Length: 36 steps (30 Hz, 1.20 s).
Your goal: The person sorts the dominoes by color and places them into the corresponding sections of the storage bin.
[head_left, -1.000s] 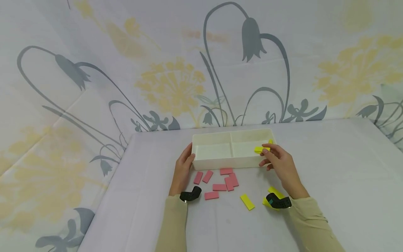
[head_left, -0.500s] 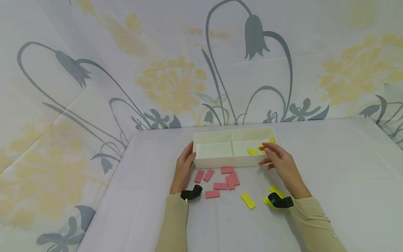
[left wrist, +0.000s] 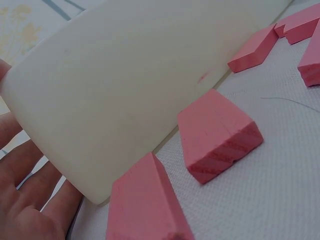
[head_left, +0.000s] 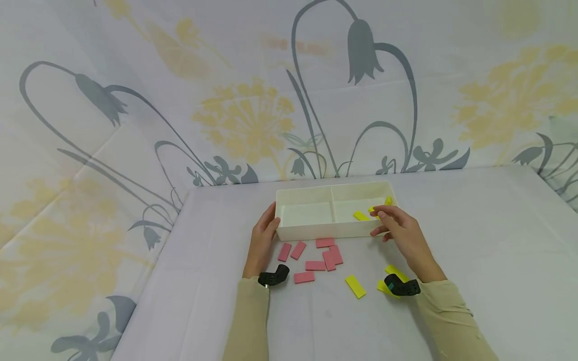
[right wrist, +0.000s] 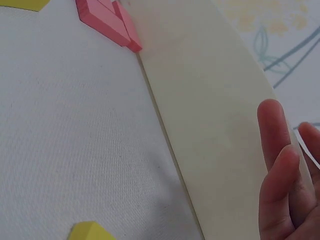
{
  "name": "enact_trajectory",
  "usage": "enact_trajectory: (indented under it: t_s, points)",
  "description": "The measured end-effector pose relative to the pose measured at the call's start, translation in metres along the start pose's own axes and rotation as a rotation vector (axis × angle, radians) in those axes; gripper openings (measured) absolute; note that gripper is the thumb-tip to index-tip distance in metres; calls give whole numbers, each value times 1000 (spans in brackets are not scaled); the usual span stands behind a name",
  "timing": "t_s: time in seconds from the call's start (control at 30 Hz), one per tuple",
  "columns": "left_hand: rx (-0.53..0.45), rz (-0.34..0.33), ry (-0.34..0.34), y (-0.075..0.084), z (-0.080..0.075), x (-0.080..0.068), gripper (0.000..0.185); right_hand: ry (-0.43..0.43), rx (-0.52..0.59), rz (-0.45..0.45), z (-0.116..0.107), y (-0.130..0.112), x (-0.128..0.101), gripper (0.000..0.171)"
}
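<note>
Backdrop: floral cloth behind a pale tabletop (head_left: pixel 474 240).
Head view, change: yellow block (head_left: pixel 361 216) pinched a second ago, now lying in the right compartment of the white tray (head_left: pixel 316 232); release done.
Head view, right hand (head_left: pixel 402 233): empty, fingers relaxed, hovering at the tray's right end.
Head view, left hand (head_left: pixel 263 240): fingers straight against the tray's left end, steadying.
Head view, leftovers: pink blocks (head_left: pixel 314 265) and a yellow block on the table (head_left: pixel 355 286), near the tray.
Left wrist view: tray wall (left wrist: pixel 125 100), pink blocks (left wrist: pixel 217 135) just beside it.
Right wrist view: loose fingers (right wrist: pixel 280 185) by the tray wall.

A white two-compartment tray (head_left: pixel 316 231) is sitting flat on the table; yellow blocks (head_left: pixel 361 216) are lying loose in its right compartment.
</note>
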<state>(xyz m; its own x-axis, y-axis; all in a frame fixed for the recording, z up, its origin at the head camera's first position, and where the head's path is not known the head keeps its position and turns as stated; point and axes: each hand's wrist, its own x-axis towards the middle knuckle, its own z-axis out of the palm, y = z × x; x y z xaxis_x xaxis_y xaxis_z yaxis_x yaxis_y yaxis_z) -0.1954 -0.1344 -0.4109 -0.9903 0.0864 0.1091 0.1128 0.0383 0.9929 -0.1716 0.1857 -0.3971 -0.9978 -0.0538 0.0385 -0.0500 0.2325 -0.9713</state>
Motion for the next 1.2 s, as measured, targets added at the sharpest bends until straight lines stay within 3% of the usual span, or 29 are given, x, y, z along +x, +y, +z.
enact_trajectory:
  t_s: [0.17, 0.37, 0.53, 0.73, 0.93, 1.2]
  points:
    - [-21, 0, 13, -7, -1, 2, 46, -22, 13, -7, -1, 0, -1, 48]
    - [-4, 5, 35, -21, -2, 7, 45, -83, 102, 0, -10, -1, -4, 46]
    - [-30, -3, 31, -18, -3, 7, 45, -158, 127, -8, -19, -2, -4, 43]
    - [-34, -5, 11, 0, -1, 3, 46, -247, 74, -15, -30, -4, -4, 37]
    - [-39, -5, 27, -17, -3, 10, 44, -306, -2, 10, -36, -3, -5, 35]
    - [-8, 0, 45, -24, -3, 11, 43, -425, -239, 113, -32, 4, -4, 36]
